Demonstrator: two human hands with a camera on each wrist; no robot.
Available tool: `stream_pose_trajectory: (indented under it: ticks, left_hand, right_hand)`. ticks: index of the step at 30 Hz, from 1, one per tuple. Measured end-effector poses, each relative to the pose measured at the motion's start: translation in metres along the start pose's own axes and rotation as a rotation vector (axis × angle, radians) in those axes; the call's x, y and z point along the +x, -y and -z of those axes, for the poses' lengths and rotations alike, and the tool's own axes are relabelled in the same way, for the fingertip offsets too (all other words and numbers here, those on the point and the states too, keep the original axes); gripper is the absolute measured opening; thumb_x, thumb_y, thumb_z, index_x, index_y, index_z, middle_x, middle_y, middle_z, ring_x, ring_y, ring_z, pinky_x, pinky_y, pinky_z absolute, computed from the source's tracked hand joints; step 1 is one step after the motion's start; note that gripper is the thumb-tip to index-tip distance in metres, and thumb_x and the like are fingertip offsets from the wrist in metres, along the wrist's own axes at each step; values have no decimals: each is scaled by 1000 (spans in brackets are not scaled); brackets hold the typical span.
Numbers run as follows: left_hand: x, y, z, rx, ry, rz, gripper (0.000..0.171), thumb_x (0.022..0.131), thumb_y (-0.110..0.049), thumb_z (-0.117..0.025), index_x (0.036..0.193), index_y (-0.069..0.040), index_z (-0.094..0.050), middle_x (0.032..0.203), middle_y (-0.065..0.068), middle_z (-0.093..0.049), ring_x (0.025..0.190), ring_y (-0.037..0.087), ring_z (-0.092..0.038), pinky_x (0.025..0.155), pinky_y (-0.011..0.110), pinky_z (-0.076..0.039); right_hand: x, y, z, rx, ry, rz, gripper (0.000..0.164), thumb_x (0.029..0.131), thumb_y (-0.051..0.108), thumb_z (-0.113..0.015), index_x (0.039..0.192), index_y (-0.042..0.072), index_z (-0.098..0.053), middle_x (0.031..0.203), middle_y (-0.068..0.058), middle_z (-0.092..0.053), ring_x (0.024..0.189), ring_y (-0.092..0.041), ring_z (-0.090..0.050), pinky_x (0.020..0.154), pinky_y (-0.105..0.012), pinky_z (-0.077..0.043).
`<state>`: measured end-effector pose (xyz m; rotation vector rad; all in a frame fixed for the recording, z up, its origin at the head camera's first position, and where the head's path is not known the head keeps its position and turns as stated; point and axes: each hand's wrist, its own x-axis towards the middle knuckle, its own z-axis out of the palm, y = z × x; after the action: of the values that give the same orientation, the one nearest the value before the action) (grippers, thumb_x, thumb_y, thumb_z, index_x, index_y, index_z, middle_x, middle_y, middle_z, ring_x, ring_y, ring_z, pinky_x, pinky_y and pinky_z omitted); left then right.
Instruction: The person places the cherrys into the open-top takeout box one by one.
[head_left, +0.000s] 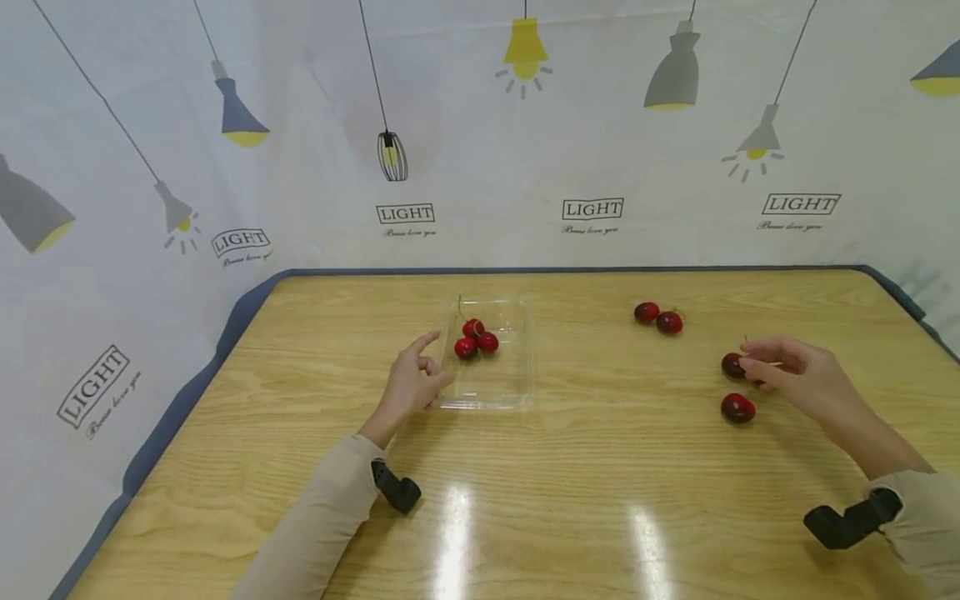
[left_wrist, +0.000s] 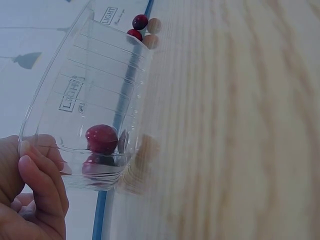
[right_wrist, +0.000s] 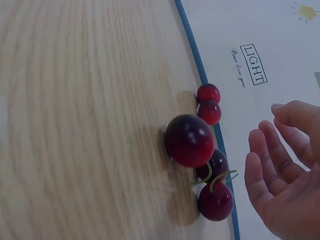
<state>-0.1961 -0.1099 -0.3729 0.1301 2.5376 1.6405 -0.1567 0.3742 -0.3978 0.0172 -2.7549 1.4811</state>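
At the left wall of a shallow, rectangular box of clear plastic (head_left: 506,379), the person's left hand (head_left: 408,379) pinches the rim, its thumb lying against the edge, the index finger reaching farther along and the other fingers curled in. The forearm rises from the bottom of the head view, slanting to the right; a long beige sleeve (head_left: 311,512) ends at the wrist, where a black angled camera (head_left: 397,487) is strapped.

Near the right side of the table, the right hand (head_left: 798,375) hangs over the loose fruit, its fingers bent gently and holding nothing; the right wrist view shows a gap between them and the fruit. That forearm comes in from the right edge, slanting up and to the left, with a second beige sleeve (head_left: 926,525) and a second black camera (head_left: 851,518).

Just under the fingertips sits a round, glossy dark-red cherry (head_left: 731,366), and close beside it a stemmed cherry (right_wrist: 215,201), mostly covered by the hand in the head view. A larger-looking cherry (head_left: 738,408) lies nearer the person. Farther back, a pair of cherries (head_left: 669,322) lie together.

Three bright-red cherries (head_left: 466,348) are bunched inside the box, toward its left side. The pale wood-grain table (head_left: 600,467) meets a white backdrop (head_left: 480,158) printed with hanging lamps.
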Motion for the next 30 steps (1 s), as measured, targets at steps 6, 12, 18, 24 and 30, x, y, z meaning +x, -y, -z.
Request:
stream_pose_trajectory:
  ticks: [6, 12, 18, 24, 30]
  left_hand:
    - [0, 0, 0, 2, -1, -3, 65, 76, 2, -58, 135, -8, -35, 54, 1, -42, 34, 10, -35, 36, 22, -30]
    - [0, 0, 0, 5, -3, 1, 65, 76, 1, -59, 135, -9, -35, 54, 0, -41, 34, 10, -35, 36, 22, -30]
    - [0, 0, -1, 7, -1, 2, 65, 76, 1, -58, 135, -9, -34, 55, 1, -42, 34, 10, -35, 36, 22, -31]
    - [0, 0, -1, 9, -1, 1, 65, 75, 1, -58, 135, -9, -35, 54, 1, -42, 34, 10, -35, 36, 22, -31]
    - [0, 0, 0, 16, -4, 3, 65, 75, 1, -58, 135, -9, -34, 54, 1, -44, 34, 10, -36, 36, 22, -31]
  right_hand:
    - [-5, -17, 4, -50, -24, -26, 54, 81, 49, -54, 120, 12, -51, 100, 8, -55, 80, -2, -54, 65, -16, -47]
    - [-6, -34, 9, -108, -15, -66, 52, 81, 48, -54, 121, 15, -50, 102, 10, -55, 82, -3, -55, 65, -21, -48]
    - [-13, -29, 9, -106, -6, -108, 51, 81, 48, -55, 115, 11, -53, 95, 12, -56, 79, -2, -55, 63, -23, -49]
    - [-32, 15, 7, -49, 40, -102, 39, 85, 34, -56, 111, 4, -54, 86, 21, -55, 74, -3, -55, 61, -22, -48]
    - [-40, 28, 6, -20, 71, -80, 22, 87, 24, -56, 104, 11, -58, 87, 26, -51, 74, -2, -54, 61, -24, -48]
